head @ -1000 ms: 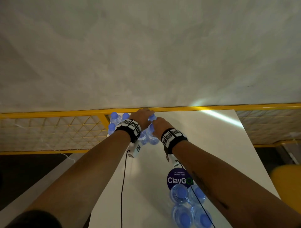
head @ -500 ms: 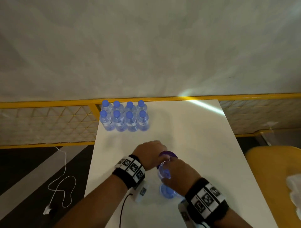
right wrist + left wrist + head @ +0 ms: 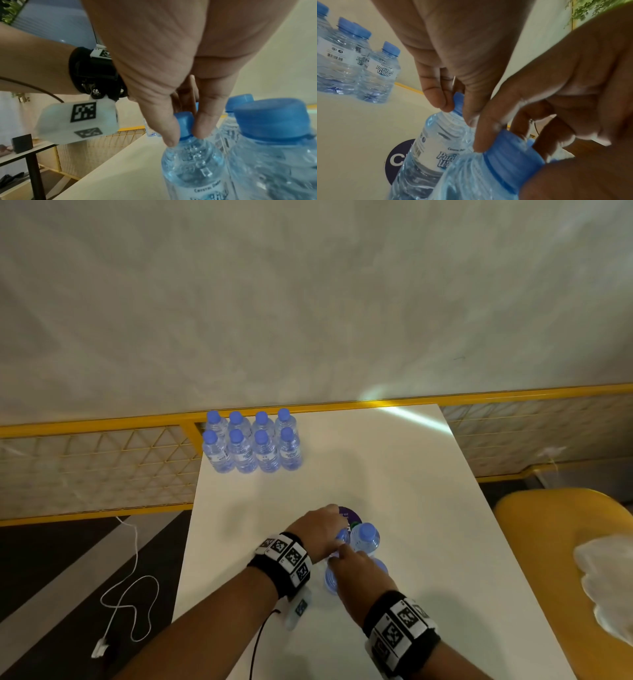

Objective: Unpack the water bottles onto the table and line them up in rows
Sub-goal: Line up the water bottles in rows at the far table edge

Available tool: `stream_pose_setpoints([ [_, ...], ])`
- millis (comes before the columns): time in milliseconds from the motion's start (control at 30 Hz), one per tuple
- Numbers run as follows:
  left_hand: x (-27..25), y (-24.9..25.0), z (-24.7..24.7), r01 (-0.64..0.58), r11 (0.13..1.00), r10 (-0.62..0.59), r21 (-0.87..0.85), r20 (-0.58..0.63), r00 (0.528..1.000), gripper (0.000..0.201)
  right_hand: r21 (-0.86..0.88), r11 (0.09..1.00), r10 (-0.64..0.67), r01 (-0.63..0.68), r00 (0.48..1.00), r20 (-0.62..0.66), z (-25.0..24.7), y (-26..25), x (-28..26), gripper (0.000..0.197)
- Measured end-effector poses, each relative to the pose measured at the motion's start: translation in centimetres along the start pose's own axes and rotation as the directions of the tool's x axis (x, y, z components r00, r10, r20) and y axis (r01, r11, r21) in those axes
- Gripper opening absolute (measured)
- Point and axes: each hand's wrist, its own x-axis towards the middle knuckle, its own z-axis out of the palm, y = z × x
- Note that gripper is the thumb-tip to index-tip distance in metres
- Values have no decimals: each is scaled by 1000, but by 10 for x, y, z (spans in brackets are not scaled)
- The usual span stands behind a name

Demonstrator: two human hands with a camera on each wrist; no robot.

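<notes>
Eight blue-capped water bottles (image 3: 251, 445) stand in two rows at the far left corner of the white table (image 3: 394, 474); part of that group (image 3: 359, 65) shows in the left wrist view. A small cluster of bottles stands near me, one of them free (image 3: 366, 537). My left hand (image 3: 337, 534) pinches the blue cap (image 3: 458, 101) of one bottle (image 3: 436, 142). My right hand (image 3: 342, 556) pinches the cap (image 3: 184, 124) of the bottle just nearer (image 3: 193, 169). Another cluster bottle (image 3: 274, 135) stands close beside it.
A round purple sticker (image 3: 347, 513) lies on the table under the cluster. A yellow mesh railing (image 3: 102, 460) runs behind the table. A yellow chair (image 3: 555, 529) with crumpled clear plastic (image 3: 606, 577) is at the right. A white cable (image 3: 133, 594) lies on the floor.
Both hands drew back from the far group of bottles to the near cluster. Each now pinches a bottle cap there.
</notes>
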Motion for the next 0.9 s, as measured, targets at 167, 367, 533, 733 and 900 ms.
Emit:
stream_pose_setpoints([
  [167, 18, -19, -31, 12, 1000, -12, -2, -57, 998, 22, 8, 1000, 9, -10, 999, 32, 0, 2, 6, 20],
  [367, 63, -52, -104, 31, 999, -22, 37, -221, 975, 18, 40, 998, -44, 40, 993, 109, -30, 7, 36, 23],
  [533, 115, -85, -148, 77, 992, -50, 96, -259, 964, 24, 176, 984, 0, 19, 995, -104, -68, 18, 97, 20],
  [733, 161, -121, -170, 131, 983, -90, 132, -283, 955, 23, 230, 973, 73, -31, 981, -178, -113, 35, 180, 21],
  [900, 188, -140, -169, 163, 970, -119, 183, -228, 966, 15, 157, 986, 74, -46, 982, -175, -131, 46, 246, 25],
])
